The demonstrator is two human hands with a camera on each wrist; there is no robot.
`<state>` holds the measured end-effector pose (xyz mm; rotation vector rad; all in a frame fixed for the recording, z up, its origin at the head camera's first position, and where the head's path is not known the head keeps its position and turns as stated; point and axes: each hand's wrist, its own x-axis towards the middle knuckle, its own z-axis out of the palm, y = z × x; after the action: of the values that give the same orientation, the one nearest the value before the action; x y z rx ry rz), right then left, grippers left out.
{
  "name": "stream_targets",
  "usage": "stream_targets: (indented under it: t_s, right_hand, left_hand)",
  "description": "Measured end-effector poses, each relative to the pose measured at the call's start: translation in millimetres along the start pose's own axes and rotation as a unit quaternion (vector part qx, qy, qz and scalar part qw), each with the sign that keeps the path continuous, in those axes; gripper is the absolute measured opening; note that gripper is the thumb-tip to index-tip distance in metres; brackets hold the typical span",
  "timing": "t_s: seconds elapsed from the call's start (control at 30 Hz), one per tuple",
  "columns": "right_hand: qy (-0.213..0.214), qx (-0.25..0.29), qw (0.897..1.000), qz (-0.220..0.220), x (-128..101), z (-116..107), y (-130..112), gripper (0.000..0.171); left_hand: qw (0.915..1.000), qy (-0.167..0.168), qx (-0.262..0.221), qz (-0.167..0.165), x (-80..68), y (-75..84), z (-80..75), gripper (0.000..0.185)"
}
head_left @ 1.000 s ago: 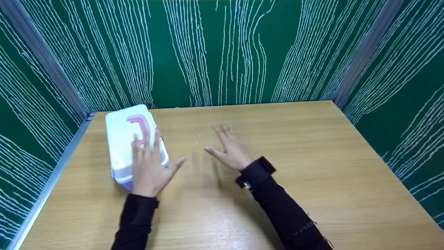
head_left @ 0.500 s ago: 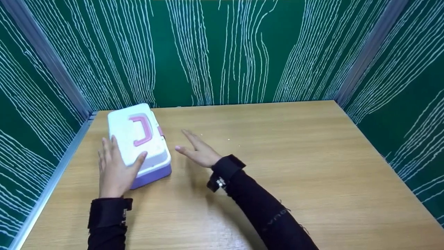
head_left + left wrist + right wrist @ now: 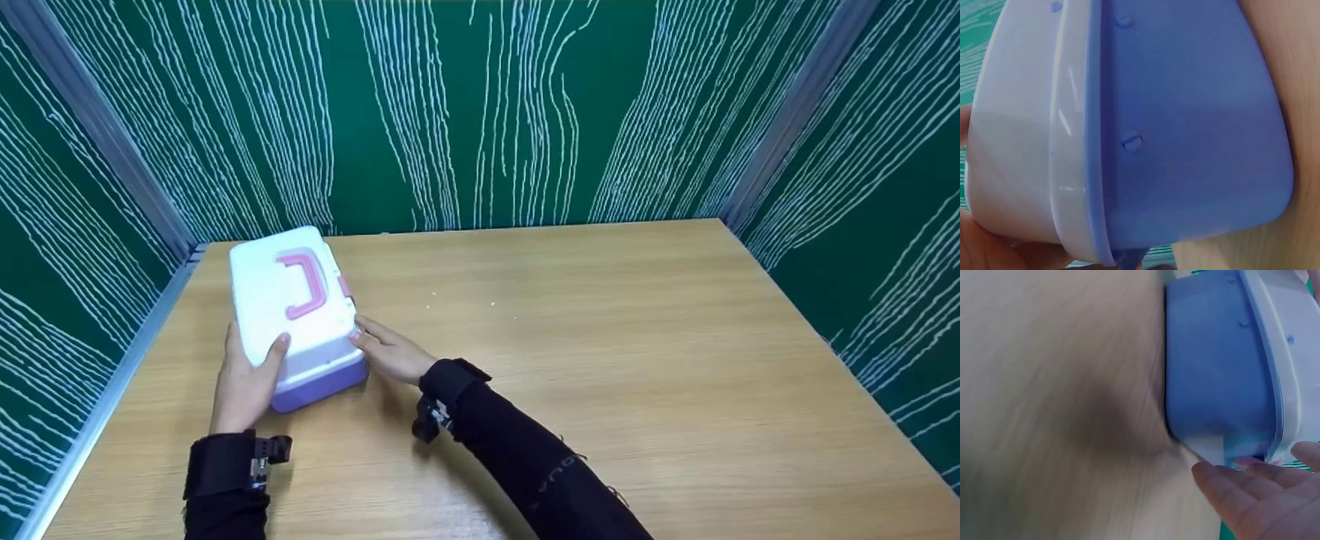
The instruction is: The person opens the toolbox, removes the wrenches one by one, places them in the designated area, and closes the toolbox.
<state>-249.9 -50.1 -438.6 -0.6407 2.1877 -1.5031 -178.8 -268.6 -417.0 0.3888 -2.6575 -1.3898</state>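
A storage box [image 3: 255,300] with a white lid, a pink handle [image 3: 315,285] and a purple base stands closed on the table's left side. My left hand [image 3: 244,386] grips its left side near the front corner, thumb on the lid and fingers along the side. From the right, my right hand [image 3: 394,356] rests against the box's right side, its thumb at the lid's edge. The right wrist view has these fingers [image 3: 1230,492] nearly straight alongside the box. In the left wrist view, the purple end wall [image 3: 1202,124] fills most of the picture.
The wooden table [image 3: 600,360] reaches back to a green wall [image 3: 517,112] with white wavy lines. Similar panels flank it, with grey posts [image 3: 795,112] at the corners. Tiny pale specks lie right of the box. A pink latch [image 3: 344,286] sits on the box's right side.
My left hand has moved from above the lid to the box's left side and taken hold there. My right hand has moved left across the table until it meets the right side.
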Motion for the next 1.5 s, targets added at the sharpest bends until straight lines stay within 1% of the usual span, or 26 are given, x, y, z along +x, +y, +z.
stream_targets:
  t_s: [0.07,0.17,0.23,0.4,0.57,0.73,0.8,0.97,1.07,1.17,1.23,1.5]
  right_hand:
    - [0.002,0.039,0.999,0.003,2,5,0,0.062]
    - [0.010,0.095,0.995,0.007,4,12,-2,0.060]
    - [0.019,0.115,0.993,0.008,5,15,-3,0.059]
    - [0.043,0.114,0.993,0.006,5,15,-4,0.058]
    - [0.048,0.132,0.990,0.010,3,9,-3,0.056]
    - [0.061,0.135,0.989,0.005,0,3,1,0.049]
    - [0.069,0.137,0.988,0.009,-2,0,3,0.047]
    - [0.084,0.142,0.986,0.022,-10,-12,6,0.048]
    - [0.084,0.158,0.983,0.033,-15,-21,7,0.048]
    - [0.085,0.181,0.978,0.050,-20,-32,8,0.047]
    - [0.090,0.186,0.977,0.058,-24,-39,9,0.047]
    - [0.113,0.187,0.975,0.046,-52,-61,21,0.048]
  left_hand:
    - [1.0000,0.001,0.002,-0.006,-0.9,-0.6,0.1,0.098]
    - [1.0000,0.008,-0.001,-0.002,-2.7,-1.7,0.1,0.095]
    - [0.9999,0.014,-0.006,0.004,-4.0,-2.2,0.3,0.093]
    - [0.9996,0.018,-0.015,0.015,-6.0,-1.3,2.9,0.091]
    - [0.9993,0.019,-0.017,0.028,-7.5,-0.9,6.7,0.090]
    - [0.9985,0.019,-0.015,0.048,-9.8,0.7,12.8,0.087]
    - [0.9988,0.012,-0.012,0.047,-10.8,2.8,15.2,0.087]
    - [0.9992,-0.010,-0.007,0.039,-11.4,7.3,21.4,0.091]
    - [0.9985,-0.018,-0.009,0.051,-11.2,8.7,27.1,0.090]
    - [0.9975,-0.027,-0.006,0.064,-11.6,12.2,33.4,0.088]
    - [0.9969,-0.033,-0.005,0.071,-11.7,15.2,37.8,0.087]
    - [0.9943,-0.049,0.002,0.095,-14.4,28.7,59.1,0.084]
